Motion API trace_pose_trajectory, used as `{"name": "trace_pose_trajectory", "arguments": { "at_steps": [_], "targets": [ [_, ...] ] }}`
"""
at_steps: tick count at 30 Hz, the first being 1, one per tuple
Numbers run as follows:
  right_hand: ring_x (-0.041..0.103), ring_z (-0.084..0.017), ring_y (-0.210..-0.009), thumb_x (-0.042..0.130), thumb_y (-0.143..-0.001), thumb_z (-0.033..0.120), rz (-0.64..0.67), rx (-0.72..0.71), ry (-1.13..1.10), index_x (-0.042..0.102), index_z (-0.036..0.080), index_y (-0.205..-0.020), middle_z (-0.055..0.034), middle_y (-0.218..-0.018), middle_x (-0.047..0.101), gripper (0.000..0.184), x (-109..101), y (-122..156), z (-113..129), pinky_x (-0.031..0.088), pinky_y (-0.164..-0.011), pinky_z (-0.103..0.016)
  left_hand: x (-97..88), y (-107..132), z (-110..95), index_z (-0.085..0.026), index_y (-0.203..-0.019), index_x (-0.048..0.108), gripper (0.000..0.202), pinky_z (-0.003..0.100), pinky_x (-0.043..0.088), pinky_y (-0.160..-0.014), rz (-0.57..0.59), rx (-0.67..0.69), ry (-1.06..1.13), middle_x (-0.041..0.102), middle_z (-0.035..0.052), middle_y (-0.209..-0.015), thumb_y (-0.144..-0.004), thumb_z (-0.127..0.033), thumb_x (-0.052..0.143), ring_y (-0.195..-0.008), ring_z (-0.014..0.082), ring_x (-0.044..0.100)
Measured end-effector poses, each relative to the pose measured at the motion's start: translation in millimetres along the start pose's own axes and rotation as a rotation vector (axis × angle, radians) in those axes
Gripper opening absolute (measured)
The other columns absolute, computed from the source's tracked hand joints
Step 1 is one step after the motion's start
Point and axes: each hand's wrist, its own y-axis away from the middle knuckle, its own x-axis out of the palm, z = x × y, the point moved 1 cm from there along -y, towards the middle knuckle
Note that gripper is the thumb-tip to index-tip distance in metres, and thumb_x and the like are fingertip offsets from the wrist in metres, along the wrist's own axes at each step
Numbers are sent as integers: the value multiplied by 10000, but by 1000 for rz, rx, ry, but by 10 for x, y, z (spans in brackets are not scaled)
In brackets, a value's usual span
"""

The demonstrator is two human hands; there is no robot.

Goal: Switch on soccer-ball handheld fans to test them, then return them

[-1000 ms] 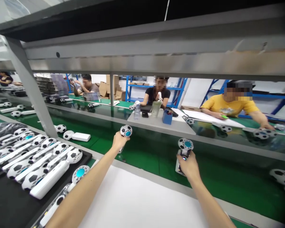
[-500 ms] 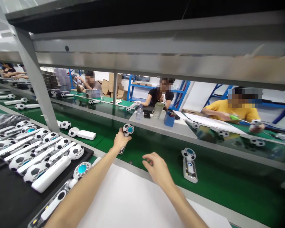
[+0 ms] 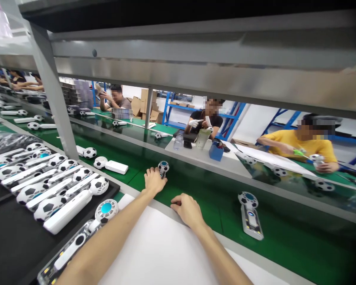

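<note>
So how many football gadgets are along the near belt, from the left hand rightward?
2: one gadget at the left hand, partly covered; another gadget right of the right hand.

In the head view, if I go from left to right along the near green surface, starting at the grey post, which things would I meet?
Grey post → football-patterned device with white handle → left hand → right hand → football-patterned device with blue head centre.

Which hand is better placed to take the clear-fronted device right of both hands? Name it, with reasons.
Likely right: the right hand appears empty and is nearer that clear-fronted device, while the left hand is farther off, at another ball-headed device.
</note>
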Motion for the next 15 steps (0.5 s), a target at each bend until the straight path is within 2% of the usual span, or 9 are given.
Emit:
{"name": "trace_pose_trajectory", "arguments": {
  "at_steps": [4, 7, 9, 11, 15],
  "targets": [
    [647, -198, -908, 669, -931, 271, -13, -7, -104, 666, 143, -876, -40, -951, 677, 139, 15, -1, -85, 531, -857, -405, -122, 44, -116, -170, -1263, 566, 413, 524, 463, -986, -22, 73, 34, 554, 113, -1322, -909, -374, 625, -1196, 288, 541],
    [638, -165, -773, 654, -940, 260, -56, -26, -295, 637, 135, -832, -8, -820, 648, 165, -73, 50, -144, 542, -759, -350, -376, 108, -330, -170, -1232, 582, 391, 525, 443, -995, -74, 168, 94, 546, 109, -1316, -892, -353, 640, -1221, 298, 508],
    [622, -148, -692, 616, -959, 257, -96, -55, -478, 605, 138, -846, 11, -746, 622, 165, -237, 143, -142, 533, -678, -308, -640, 208, -526, -172, -1197, 602, 354, 498, 429, -1007, -131, 246, 154, 545, 106, -1289, -871, -304, 645, -1240, 298, 476],
    [616, -142, -647, 593, -961, 284, -127, -101, -679, 575, 147, -885, 14, -705, 621, 158, -489, 293, -95, 521, -630, -286, -965, 372, -732, -197, -1171, 621, 329, 439, 414, -1032, -194, 342, 227, 542, 92, -1263, -847, -256, 636, -1249, 280, 450],
    [629, -132, -655, 664, -889, 426, -158, -195, -1012, 590, 166, -1026, 0, -740, 665, 303, -1080, 728, 82, 546, -657, -276, -1657, 736, -1008, -255, -1106, 628, 246, 336, 391, -1054, -304, 515, 386, 560, 41, -1211, -867, -247, 569, -1209, 206, 474]
  ]
}}
